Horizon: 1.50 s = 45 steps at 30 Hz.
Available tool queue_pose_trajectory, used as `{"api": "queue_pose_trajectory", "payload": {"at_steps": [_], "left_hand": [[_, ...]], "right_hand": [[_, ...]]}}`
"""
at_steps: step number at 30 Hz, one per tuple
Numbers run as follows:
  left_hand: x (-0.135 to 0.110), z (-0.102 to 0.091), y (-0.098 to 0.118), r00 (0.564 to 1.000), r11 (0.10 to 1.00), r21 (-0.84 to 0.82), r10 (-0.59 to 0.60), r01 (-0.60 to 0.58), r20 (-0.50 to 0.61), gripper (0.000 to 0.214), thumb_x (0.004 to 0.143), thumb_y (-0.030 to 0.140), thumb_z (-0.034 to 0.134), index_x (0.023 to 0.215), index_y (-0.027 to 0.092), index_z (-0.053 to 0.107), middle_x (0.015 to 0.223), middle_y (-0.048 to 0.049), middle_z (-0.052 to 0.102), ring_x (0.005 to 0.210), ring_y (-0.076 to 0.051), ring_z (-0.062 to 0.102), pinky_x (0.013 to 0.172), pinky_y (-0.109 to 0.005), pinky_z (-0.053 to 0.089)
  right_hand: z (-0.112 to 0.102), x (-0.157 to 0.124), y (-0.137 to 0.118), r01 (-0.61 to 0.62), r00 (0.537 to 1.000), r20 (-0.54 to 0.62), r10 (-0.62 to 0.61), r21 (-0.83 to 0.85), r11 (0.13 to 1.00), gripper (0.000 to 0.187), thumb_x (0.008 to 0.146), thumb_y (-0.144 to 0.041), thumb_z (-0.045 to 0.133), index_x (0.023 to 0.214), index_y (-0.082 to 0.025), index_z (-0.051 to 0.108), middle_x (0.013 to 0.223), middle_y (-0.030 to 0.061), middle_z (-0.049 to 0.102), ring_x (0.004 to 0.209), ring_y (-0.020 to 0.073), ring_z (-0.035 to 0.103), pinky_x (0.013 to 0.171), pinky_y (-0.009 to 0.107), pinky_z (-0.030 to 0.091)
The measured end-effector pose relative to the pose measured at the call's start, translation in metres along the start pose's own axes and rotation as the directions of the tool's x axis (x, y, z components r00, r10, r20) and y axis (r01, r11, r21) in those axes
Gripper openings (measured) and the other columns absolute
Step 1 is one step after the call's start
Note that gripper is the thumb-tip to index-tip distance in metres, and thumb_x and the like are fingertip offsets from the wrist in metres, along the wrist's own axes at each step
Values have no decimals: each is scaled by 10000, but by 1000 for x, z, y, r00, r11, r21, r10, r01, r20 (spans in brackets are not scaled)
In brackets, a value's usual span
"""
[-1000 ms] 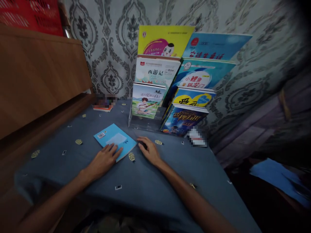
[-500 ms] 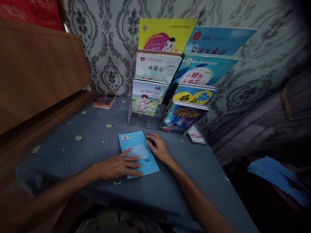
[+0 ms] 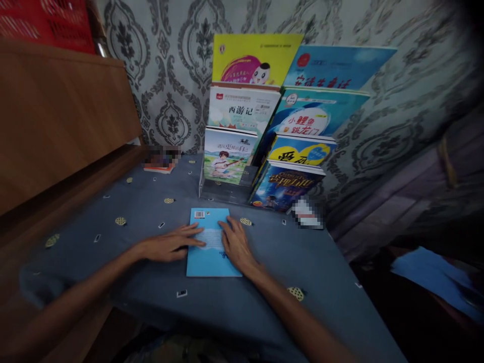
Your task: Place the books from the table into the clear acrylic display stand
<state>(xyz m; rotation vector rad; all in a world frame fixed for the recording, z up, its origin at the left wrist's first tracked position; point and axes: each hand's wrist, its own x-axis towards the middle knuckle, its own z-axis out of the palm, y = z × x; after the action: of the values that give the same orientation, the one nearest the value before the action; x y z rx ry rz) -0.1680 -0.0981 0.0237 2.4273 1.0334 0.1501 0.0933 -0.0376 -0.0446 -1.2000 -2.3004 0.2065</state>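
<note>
I see a thin, light-blue paperback book (image 3: pixel 214 239) lying flat on the blue-grey, pineapple-printed tablecloth (image 3: pixel 264 312), back cover up, with its white barcode at the far left corner. The person's left hand (image 3: pixel 168 243) comes in from the side, fingers parted, the tips laid over the left part of the cover. The right hand (image 3: pixel 238 247) rests along the opposite edge, its fingers slightly bent and a little apart, tips on the cover; neither hand is clamped on anything. Just beyond the paperback stands a clear plastic book rack (image 3: pixel 227 194), filled with upright, colourful picture-cover books in two columns. At the front left of it is a pale book with a seated, guitar-playing figure (image 3: pixel 227 161); at the front right, a dark-blue book with gold lettering (image 3: pixel 285 186). A brown wooden cabinet (image 3: pixel 68 116) flanks the table, bearing a bright-red plastic basket (image 3: pixel 49 25).
</note>
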Motion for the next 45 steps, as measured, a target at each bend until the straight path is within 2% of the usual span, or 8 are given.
{"api": "queue_pose_trajectory", "payload": {"at_steps": [4, 9, 15, 23, 27, 31, 37, 45], "left_hand": [[21, 10, -16, 979, 997, -12, -79, 78, -185, 465, 1033, 360, 451, 1483, 247, 485, 1680, -92, 202, 1565, -249, 127, 1250, -497, 228], [46, 17, -24, 954, 991, 86, -75, 104, -289, 443, 1020, 313, 458, 1449, 220, 517, 1616, -104, 378, 1531, -228, 274, 1240, -455, 284], [62, 16, -38, 851, 923, 178, -223, 341, -475, 431, 1002, 277, 426, 1398, 150, 540, 1496, -148, 529, 1408, -271, 472, 1193, -496, 361], [64, 24, -43, 809, 892, 180, -271, 415, -522, 432, 1012, 299, 400, 1395, 148, 531, 1501, -164, 510, 1399, -290, 470, 1143, -515, 406], [65, 23, -40, 794, 882, 222, -231, 415, -563, 393, 1000, 270, 414, 1341, 156, 573, 1450, -145, 544, 1368, -277, 484, 1139, -490, 410], [65, 19, -34, 805, 863, 247, -257, 440, -535, 368, 997, 251, 407, 1297, 157, 598, 1329, -147, 628, 1231, -279, 571, 1057, -491, 466], [64, 18, -34, 810, 868, 258, -236, 424, -537, 337, 963, 179, 434, 1255, 154, 599, 1267, -141, 666, 1166, -262, 614, 1039, -445, 482], [64, 17, -34, 817, 861, 293, -211, 415, -537, 292, 961, 175, 443, 1187, 159, 627, 1189, -128, 688, 1120, -261, 622, 1000, -434, 495]], "right_hand": [[8, -2, 2, -18, 999, -51, 15, -44, 999, 430, 970, -143, 396, 1339, -187, 613, 1430, 181, 537, 1341, 328, 490, 1110, 559, 431], [9, -2, 6, -36, 999, -42, 35, -26, 999, 437, 971, -141, 396, 1360, -143, 597, 1444, 211, 520, 1385, 336, 457, 1134, 569, 415], [1, -1, 12, -10, 1000, 22, 9, 25, 1000, 440, 1002, -216, 390, 1401, -179, 572, 1496, 178, 497, 1433, 330, 422, 1160, 576, 398], [-5, 9, 20, 34, 997, 69, -35, 11, 999, 428, 1002, -247, 413, 1388, -167, 580, 1496, 176, 511, 1437, 311, 432, 1155, 543, 416], [-13, 18, 6, 59, 995, 83, -51, -98, 993, 393, 983, -193, 442, 1333, -156, 616, 1457, 195, 549, 1448, 333, 407, 1195, 609, 301], [-11, 36, -18, 132, 982, 148, -121, -73, 988, 448, 957, -106, 422, 1378, -142, 572, 1475, 192, 540, 1449, 305, 410, 1201, 564, 297], [9, 66, -41, 136, 957, 247, -151, 77, 988, 604, 914, -59, 405, 1517, -88, 393, 1528, 204, 483, 1471, 258, 387, 1221, 501, 280], [11, 71, -49, 123, 957, 255, -138, 74, 990, 534, 970, -125, 397, 1502, -85, 411, 1538, 196, 477, 1474, 260, 385, 1228, 501, 254]]}}
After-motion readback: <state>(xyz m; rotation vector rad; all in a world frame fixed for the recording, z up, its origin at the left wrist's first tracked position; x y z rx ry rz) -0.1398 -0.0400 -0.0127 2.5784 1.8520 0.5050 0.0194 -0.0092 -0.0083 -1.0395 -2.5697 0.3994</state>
